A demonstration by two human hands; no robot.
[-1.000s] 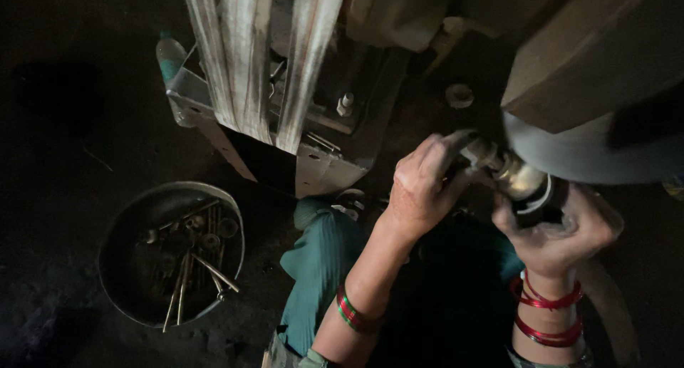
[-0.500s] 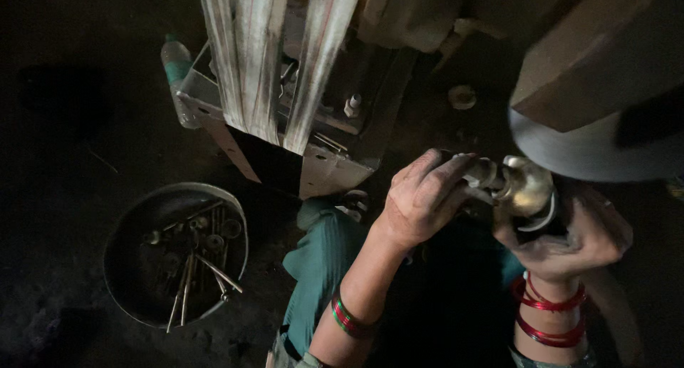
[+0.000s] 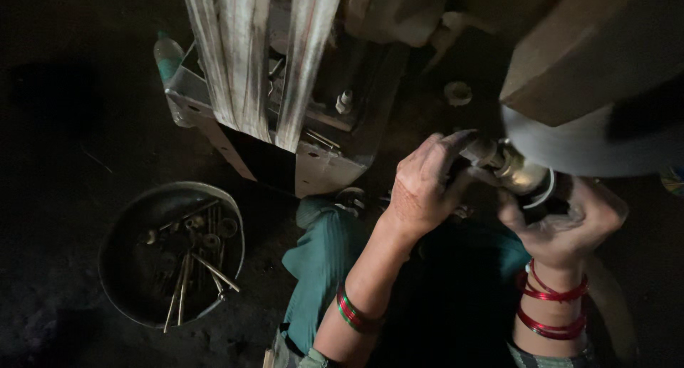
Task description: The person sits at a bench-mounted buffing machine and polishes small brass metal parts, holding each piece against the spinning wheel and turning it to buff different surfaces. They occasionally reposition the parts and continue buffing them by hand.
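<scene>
My left hand (image 3: 422, 186) wraps its fingers over the near end of a short metal shaft fitting (image 3: 507, 165) that sticks out from under a big grey machine body (image 3: 591, 136). My right hand (image 3: 563, 225) cups the fitting from below, fingers curled around its wider shiny part. Red bangles sit on both wrists. My teal-clad knee (image 3: 324, 257) is below the hands. Much of the fitting is hidden by my fingers and by shadow.
A round dark metal pan (image 3: 117, 257) at lower left holds several long bolts, washers and nuts. A metal machine frame (image 3: 320, 165) with pale worn belts (image 3: 246, 54) running up stands at top centre. A plastic bottle (image 3: 168, 54) leans behind it. The floor is dark and dirty.
My left hand slid along the fitting and its fingers spread further over the end. The right hand shifted slightly under it. The view drifted a little.
</scene>
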